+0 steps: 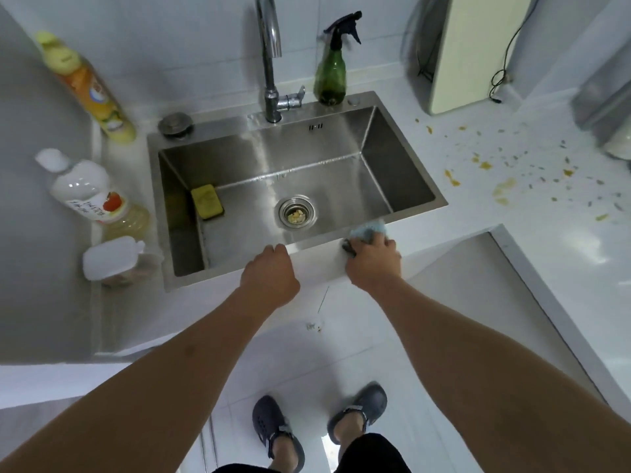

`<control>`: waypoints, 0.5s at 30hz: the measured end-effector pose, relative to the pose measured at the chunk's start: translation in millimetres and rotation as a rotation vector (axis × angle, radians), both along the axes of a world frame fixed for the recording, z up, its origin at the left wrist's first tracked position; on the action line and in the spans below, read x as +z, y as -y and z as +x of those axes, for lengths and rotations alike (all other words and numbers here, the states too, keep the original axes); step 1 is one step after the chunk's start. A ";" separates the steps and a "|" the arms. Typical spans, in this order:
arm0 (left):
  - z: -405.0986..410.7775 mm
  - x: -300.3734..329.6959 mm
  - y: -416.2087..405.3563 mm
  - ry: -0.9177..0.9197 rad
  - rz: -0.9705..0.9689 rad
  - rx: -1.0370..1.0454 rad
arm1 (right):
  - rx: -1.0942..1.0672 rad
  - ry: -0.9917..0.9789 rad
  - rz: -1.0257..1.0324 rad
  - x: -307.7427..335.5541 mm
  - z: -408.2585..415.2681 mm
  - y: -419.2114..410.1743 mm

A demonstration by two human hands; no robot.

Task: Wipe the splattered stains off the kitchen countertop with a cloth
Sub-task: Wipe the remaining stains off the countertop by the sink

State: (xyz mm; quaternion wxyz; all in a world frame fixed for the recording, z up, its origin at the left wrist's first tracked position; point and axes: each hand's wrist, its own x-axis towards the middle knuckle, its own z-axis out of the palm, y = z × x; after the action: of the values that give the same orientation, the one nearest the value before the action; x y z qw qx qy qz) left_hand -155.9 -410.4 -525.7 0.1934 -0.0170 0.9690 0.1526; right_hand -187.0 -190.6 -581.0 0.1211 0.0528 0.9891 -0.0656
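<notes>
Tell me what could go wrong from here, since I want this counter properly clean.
1. The stains lie spread across the counter right of the sink, apart from the cloth in the right hand; one pass may smear them.
2. Wiping toward the front could push bits onto the floor, where some crumbs already lie.
3. A wide sweep might bump the spray bottle.

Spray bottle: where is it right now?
In the head view, the green spray bottle stands upright on the sink back rim, right of the faucet, by the tiled wall.
</notes>
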 end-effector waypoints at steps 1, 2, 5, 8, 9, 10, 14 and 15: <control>-4.9 1.2 -14.8 -0.001 -0.004 -0.023 | 0.064 -0.044 0.001 -1.0 5.6 4.1; -8.2 2.6 -25.4 0.003 -0.009 -0.038 | 0.126 -0.069 0.001 -2.6 9.6 7.6; -20.6 7.3 -61.8 0.009 -0.024 -0.084 | 0.201 -0.047 -0.058 -3.0 2.3 -17.1; -31.4 12.4 -99.3 0.049 -0.013 -0.106 | 0.186 -0.022 -0.054 -2.6 -15.1 -67.1; -36.3 12.8 -113.2 0.053 -0.015 -0.115 | 0.155 -0.014 -0.058 -1.8 -22.0 -88.2; -40.9 13.7 -126.2 0.061 -0.018 -0.116 | 0.128 -0.016 -0.070 -2.3 -29.5 -108.9; -53.5 14.1 -166.7 0.075 -0.027 -0.124 | -0.027 -0.018 -0.164 -2.2 -55.4 -173.7; -56.6 14.7 -177.0 0.078 -0.037 -0.126 | -0.026 -0.022 -0.145 -1.8 -61.5 -185.0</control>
State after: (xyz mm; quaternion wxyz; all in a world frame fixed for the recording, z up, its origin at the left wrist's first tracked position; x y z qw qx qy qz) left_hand -212.5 -233.5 -511.0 0.2401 0.0345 0.9625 0.1215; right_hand -248.6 -5.6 -582.9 0.1129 0.0559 0.9822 -0.1390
